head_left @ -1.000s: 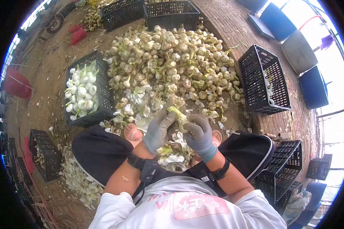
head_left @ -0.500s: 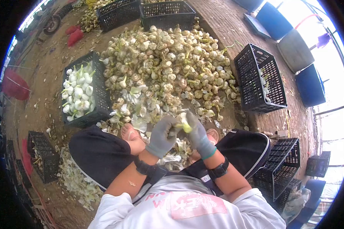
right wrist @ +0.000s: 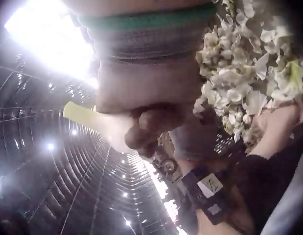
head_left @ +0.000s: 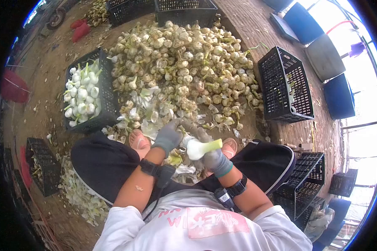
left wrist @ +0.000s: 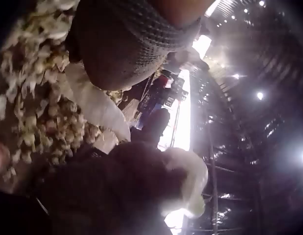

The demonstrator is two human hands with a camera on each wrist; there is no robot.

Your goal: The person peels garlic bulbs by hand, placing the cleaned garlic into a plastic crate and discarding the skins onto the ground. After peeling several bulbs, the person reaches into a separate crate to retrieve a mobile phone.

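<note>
Bulb heap (head_left: 184,62) before the person, crates on three sides
Left crate (head_left: 109,102) beside the heap, bulbs (head_left: 83,94) in it; right crate (head_left: 282,85) across from it; two rear crates (head_left: 186,17) behind the heap; loose peelings (head_left: 148,109) between heap and feet (head_left: 139,140).

Two gloved hands (head_left: 169,138) (head_left: 215,161), two feet (head_left: 139,140), two wristbands (head_left: 238,186), one held bulb (head_left: 195,149), dozens of heaped bulbs (head_left: 183,72), at least eight crates (head_left: 276,98), one grey tub (head_left: 326,58)
</note>
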